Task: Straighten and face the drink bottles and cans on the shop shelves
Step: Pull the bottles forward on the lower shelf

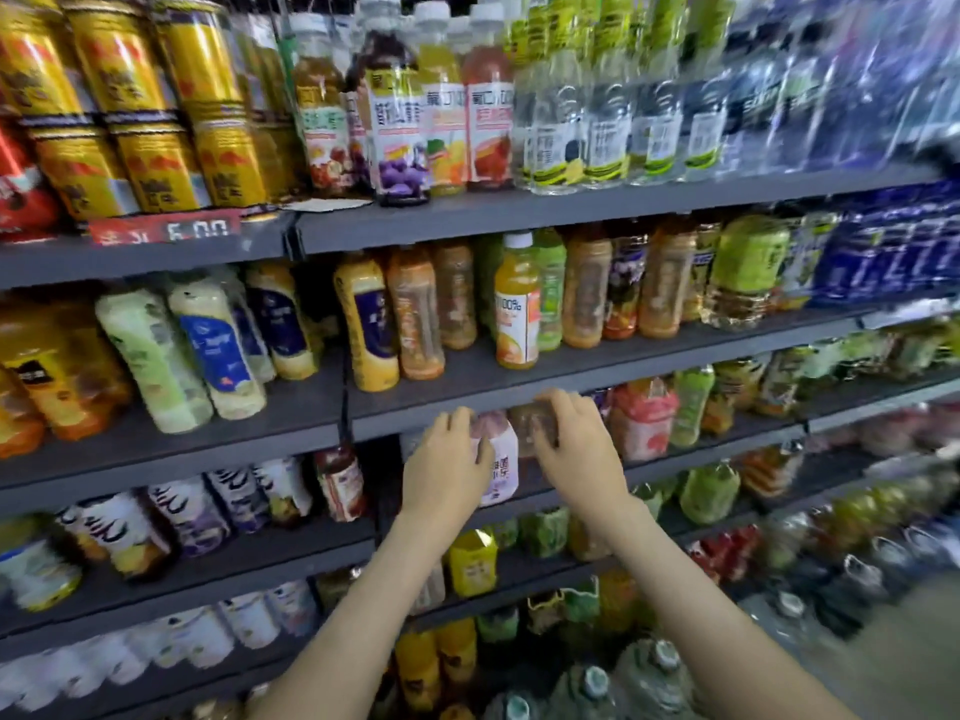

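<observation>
Work is in hand at the third shelf (pixel 660 472) down, middle of the scene. The left hand (pixel 447 462) holds the left side of a pink-and-white bottle (pixel 501 459), thumb across its front and fingers curled behind. The right hand (pixel 574 444) is curled over the top of an amber bottle (pixel 535 426) just to the right, thumb on its front. The two bottles stand touching at the near edge of that shelf, the pink-and-white label turned roughly outward. Blur hides the amber one's label.

Judging by how things lie, the top shelf (pixel 519 220) looks largely done. Its gold cans (pixel 156 122) are stacked in rows, and the juice bottles (pixel 447 122) and clear bottles (pixel 597 127) stand upright with labels forward.

The second shelf (pixel 675 366) looks only half faced. One orange juice bottle (pixel 517 304) stands near the edge while its neighbours sit farther back, leaving bare shelf in front. On the left, the cream bottles (pixel 208 350) appear to lean, though the wide lens may cause that.

Right of the hands, the third shelf's packs are uneven in depth. The lower shelves (pixel 545 569) are too blurred to judge, but they seem mixed and untouched, so I would say most of the job is left
</observation>
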Motion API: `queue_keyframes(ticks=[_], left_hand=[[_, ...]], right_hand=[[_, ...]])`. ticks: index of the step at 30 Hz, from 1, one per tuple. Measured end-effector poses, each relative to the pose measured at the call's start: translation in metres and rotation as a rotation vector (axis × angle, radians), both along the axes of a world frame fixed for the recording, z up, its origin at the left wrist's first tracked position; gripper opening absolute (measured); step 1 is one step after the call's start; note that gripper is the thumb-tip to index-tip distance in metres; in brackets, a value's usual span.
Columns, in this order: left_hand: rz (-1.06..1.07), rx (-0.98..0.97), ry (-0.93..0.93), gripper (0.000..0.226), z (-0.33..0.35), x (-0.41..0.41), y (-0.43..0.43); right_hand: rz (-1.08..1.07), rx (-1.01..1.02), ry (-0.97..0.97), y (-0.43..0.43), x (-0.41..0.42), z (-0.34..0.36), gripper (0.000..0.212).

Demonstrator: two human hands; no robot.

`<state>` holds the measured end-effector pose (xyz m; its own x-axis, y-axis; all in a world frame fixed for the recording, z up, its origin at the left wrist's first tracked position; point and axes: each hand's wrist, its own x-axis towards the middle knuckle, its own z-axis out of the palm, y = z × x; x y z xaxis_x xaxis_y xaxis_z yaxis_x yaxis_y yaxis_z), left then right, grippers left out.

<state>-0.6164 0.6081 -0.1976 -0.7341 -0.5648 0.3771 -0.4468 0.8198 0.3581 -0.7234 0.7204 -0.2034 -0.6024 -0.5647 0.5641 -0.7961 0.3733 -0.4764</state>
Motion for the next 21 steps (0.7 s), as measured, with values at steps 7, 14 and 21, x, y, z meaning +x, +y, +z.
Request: queue_keyframes(ticks=[7, 14, 21], left_hand=[[-0.062, 0.056, 0.009, 0.040, -0.002, -0.094, 0.042], [-0.153, 0.057, 0.075, 0.031, -0.004, -0.209, 0.075], [-0.263, 0.103, 0.049, 0.031, -0.003, -0.305, 0.106]], right_hand=[[-0.079, -0.040, -0.045, 0.053, -0.081, -0.003, 0.025], [-0.130, -0.010, -0.041, 0.086, -0.184, -0.009, 0.027], [-0.201, 0.066, -0.073, 0.129, -0.270, -0.007, 0.030]])
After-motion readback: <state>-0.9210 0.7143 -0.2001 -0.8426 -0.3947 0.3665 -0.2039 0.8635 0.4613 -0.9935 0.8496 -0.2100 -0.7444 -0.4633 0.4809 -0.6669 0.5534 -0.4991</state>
